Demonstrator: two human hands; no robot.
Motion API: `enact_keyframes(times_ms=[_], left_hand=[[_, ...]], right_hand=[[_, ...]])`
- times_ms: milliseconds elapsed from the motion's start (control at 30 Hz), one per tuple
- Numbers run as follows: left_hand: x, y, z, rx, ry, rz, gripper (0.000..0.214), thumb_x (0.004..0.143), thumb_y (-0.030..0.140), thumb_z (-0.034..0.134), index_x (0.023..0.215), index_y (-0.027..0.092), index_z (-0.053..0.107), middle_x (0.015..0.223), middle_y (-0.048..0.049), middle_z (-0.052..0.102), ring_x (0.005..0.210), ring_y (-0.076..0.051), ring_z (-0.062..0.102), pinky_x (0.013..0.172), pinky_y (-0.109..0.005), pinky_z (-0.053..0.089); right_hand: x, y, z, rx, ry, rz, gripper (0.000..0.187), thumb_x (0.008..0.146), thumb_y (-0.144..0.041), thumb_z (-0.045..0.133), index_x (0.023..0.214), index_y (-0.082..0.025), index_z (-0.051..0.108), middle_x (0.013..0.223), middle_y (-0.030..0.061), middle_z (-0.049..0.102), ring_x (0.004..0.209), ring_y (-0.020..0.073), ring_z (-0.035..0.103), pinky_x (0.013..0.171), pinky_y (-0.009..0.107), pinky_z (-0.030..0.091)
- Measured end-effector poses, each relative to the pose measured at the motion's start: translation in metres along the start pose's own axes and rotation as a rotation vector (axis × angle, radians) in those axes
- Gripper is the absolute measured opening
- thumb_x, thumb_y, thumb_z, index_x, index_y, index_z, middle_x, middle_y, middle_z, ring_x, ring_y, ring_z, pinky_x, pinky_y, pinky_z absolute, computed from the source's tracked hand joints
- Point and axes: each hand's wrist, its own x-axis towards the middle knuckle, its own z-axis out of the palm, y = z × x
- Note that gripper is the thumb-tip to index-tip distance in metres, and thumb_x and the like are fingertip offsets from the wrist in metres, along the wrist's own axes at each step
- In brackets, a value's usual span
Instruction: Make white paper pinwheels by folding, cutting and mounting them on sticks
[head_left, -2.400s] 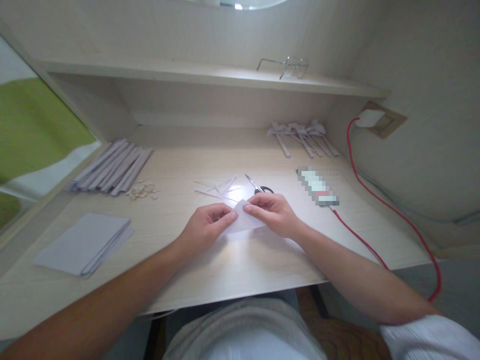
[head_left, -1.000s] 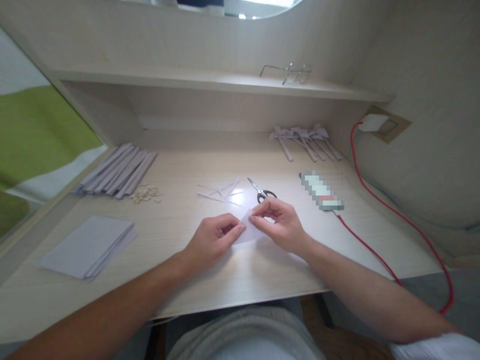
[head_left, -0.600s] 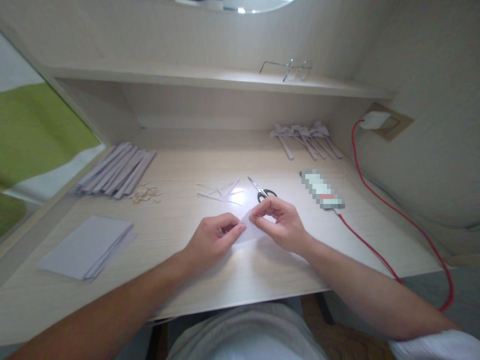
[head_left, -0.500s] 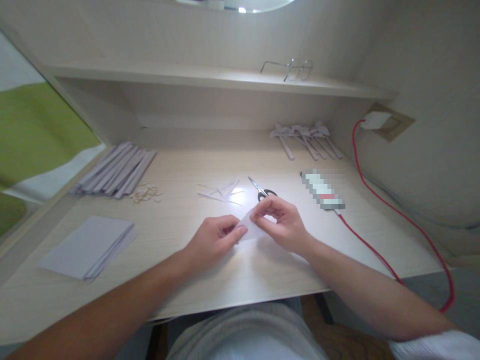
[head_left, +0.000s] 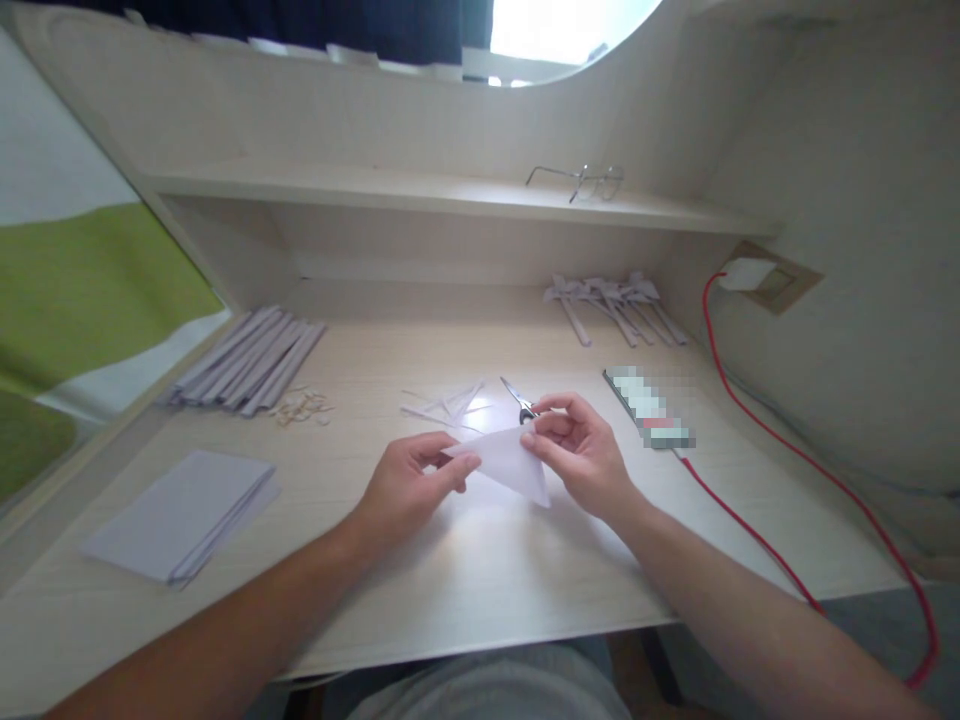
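A white sheet of paper in a triangle shape (head_left: 508, 462) is held up between both hands, above the desk. My left hand (head_left: 412, 482) pinches its left corner between thumb and fingers. At its upper right corner, the thumb and fingers of my right hand (head_left: 581, 450) are closed on it, while one corner hangs down between the hands. Just behind my right hand lie scissors (head_left: 519, 398), their handles partly covered by it. Thin paper strips (head_left: 448, 405) are scattered on the desk behind the paper.
Rolled paper sticks (head_left: 247, 362) lie in a pile at the left, beside small rubber bands (head_left: 301, 407). Nearer is a stack of folded paper (head_left: 184, 515). Paper pinwheels on sticks (head_left: 604, 300) lie at the back right, a phone (head_left: 646, 405) with a red cable (head_left: 750, 530) before them. Glasses (head_left: 592, 183) rest on the shelf.
My hands have moved slightly apart, and the paper is turned so that a full triangle shows with one corner pointing down. The view has tilted up a little.
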Motion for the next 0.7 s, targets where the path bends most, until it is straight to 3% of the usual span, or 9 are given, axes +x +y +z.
enact_keyframes(times_ms=[167, 367, 533, 700], left_hand=[[-0.0003, -0.0017, -0.0054, -0.119, 0.126, 0.082, 0.031, 0.091, 0.035, 0.068, 0.064, 0.018, 0.066, 0.067, 0.0003, 0.065, 0.070, -0.014, 0.059, 0.071, -0.026, 0.043], [-0.0012, -0.0073, -0.0046, -0.191, 0.099, 0.102, 0.022, 0.092, 0.030, 0.068, 0.074, 0.018, 0.069, 0.067, 0.0015, 0.063, 0.068, -0.014, 0.058, 0.070, -0.027, 0.043], [0.0009, -0.0078, -0.0048, -0.232, 0.040, 0.113, 0.023, 0.092, 0.029, 0.067, 0.073, 0.017, 0.069, 0.065, 0.0016, 0.063, 0.066, -0.013, 0.058, 0.069, -0.027, 0.043], [0.0001, -0.0098, -0.0036, -0.189, 0.014, 0.112, 0.023, 0.093, 0.031, 0.067, 0.075, 0.017, 0.069, 0.066, 0.0016, 0.063, 0.068, -0.013, 0.058, 0.071, -0.027, 0.043]], right_hand=[[-0.0007, 0.0007, -0.0018, -0.037, -0.120, 0.017, 0.027, 0.084, -0.026, 0.080, 0.108, -0.022, 0.067, 0.084, 0.0027, 0.072, 0.079, 0.0174, 0.068, 0.073, 0.031, 0.055], [-0.0016, 0.0043, -0.0019, -0.067, -0.174, 0.017, 0.022, 0.084, -0.023, 0.079, 0.104, -0.021, 0.071, 0.088, 0.0031, 0.071, 0.080, 0.0161, 0.066, 0.075, 0.029, 0.053], [-0.0012, 0.0035, -0.0018, -0.093, -0.263, 0.120, 0.019, 0.084, -0.030, 0.080, 0.099, -0.018, 0.076, 0.092, 0.0052, 0.073, 0.081, 0.0166, 0.066, 0.075, 0.029, 0.051], [-0.0006, 0.0010, 0.0010, -0.065, -0.323, 0.209, 0.024, 0.086, -0.038, 0.077, 0.079, -0.015, 0.074, 0.074, 0.0027, 0.069, 0.068, 0.0137, 0.060, 0.066, 0.027, 0.045]])
